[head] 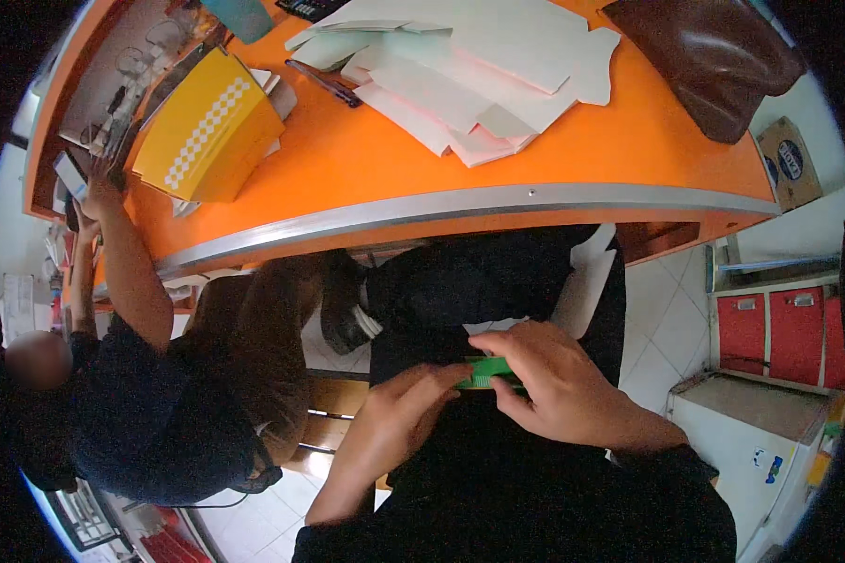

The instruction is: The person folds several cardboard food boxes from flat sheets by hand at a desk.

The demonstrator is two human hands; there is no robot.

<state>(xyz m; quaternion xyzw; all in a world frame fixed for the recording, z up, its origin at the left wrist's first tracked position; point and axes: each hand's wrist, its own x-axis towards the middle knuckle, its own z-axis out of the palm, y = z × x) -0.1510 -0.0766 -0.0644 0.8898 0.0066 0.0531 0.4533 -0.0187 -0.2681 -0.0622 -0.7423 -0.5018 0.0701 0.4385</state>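
Observation:
Over my lap, a small green packet [488, 373] with a barcode-like patch is held between my two hands. My left hand [412, 401] grips its left end with the fingertips. Thumb and fingers of my right hand [546, 380] hold its right end. Under and beyond the hands lie white paper pieces, one a long strip [590, 285] resting on my dark trousers. On the orange table [422, 183] before me, a pile of cut white paper sheets [479, 77] is spread out, with a dark pen [324, 83] at its left.
A yellow box [208, 130] stands at the table's left, a brown leather-like bag [711, 63] at its right. At the left a seated person [162, 394] holds a phone [72, 176]. A metal edge strip [531, 193] fronts the table. A white cabinet [739, 436] stands at the right.

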